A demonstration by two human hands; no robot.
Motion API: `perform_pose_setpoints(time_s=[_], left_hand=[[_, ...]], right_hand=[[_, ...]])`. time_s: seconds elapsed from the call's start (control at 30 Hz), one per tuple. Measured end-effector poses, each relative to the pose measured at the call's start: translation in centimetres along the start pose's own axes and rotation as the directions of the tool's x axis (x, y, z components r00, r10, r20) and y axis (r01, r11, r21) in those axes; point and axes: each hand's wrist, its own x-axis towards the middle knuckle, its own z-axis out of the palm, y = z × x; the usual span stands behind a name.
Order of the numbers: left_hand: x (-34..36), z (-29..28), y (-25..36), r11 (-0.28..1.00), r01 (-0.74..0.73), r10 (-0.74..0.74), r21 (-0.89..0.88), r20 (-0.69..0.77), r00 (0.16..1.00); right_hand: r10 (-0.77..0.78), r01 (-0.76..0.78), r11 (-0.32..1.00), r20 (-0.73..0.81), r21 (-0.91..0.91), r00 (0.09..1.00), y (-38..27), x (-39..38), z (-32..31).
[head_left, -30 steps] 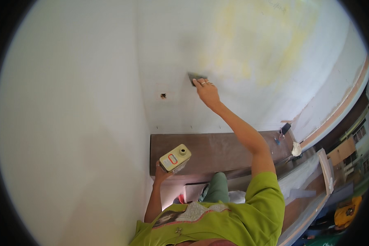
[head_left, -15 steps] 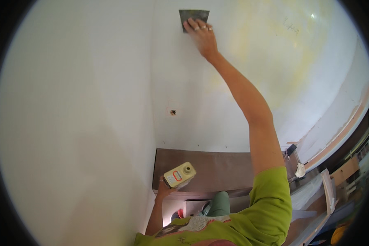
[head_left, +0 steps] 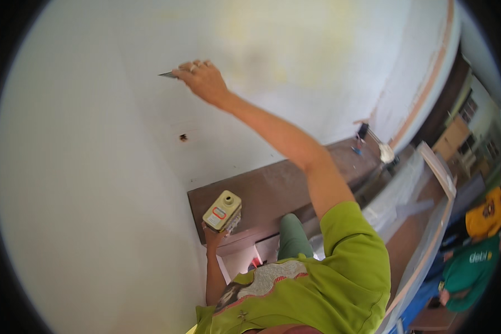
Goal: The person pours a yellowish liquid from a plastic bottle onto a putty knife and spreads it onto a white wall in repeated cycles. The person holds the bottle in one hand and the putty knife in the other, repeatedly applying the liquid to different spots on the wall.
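Note:
My right hand (head_left: 202, 79) grips a dark, flat scraper (head_left: 168, 74), seen edge-on at the white wall (head_left: 267, 111) with pale yellow patches; whether the blade touches it I cannot tell. Rings show on the fingers. Down at the lower middle, my left hand (head_left: 212, 235) holds a beige rectangular can (head_left: 221, 212) with an open round spout on top, over the left end of a brown ledge (head_left: 256, 192). A small square hole (head_left: 183, 137) shows in the wall below the scraper.
A dark small object (head_left: 363, 131) with wires and a white crumpled item (head_left: 386, 153) lie at the ledge's right end. Plastic sheeting (head_left: 398, 195) runs beside it. At the right edge are two people, in yellow (head_left: 484, 217) and green (head_left: 470, 267). A wall stands close on my left.
My right hand and scraper rose high on the wall, then moved down and leftward in the picture. The view has turned, bringing more of the two people in. My left hand still holds the can.

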Motion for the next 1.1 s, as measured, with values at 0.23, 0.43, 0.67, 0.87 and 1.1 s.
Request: perform_pose_setpoints(time_s=[0.23,0.43,0.67,0.87,1.1], left_hand=[[-0.7,0.2,-0.2,0.998,-0.022,0.022,-0.051,0.008,1.000],[-0.5,0.6,-0.2,0.999,0.039,-0.039,0.006,-0.001,0.999],[-0.2,-0.1,-1.2,0.985,-0.002,-0.004,0.170,0.032,0.999],[-0.9,0.2,0.3,0.994,0.104,-0.105,0.033,0.025,0.994],[-1.3,1.3,0.0,0.980,0.136,-0.138,0.145,0.001,0.990]], right_hand=[[0.928,-0.984,0.081,0.348,0.157,0.132,-7.2,-28.9,-13.7],[0.648,-0.575,-0.761,0.385,0.299,-0.657,-17.9,-50.4,-22.9],[0.447,-0.313,-0.892,0.536,0.326,-0.716,-22.7,-54.4,-25.4],[0.314,-0.224,-0.949,0.720,0.221,-0.618,-21.5,-53.0,-23.3],[0.281,-0.176,-0.959,0.683,0.222,-0.674,-20.9,-53.7,-21.5]])
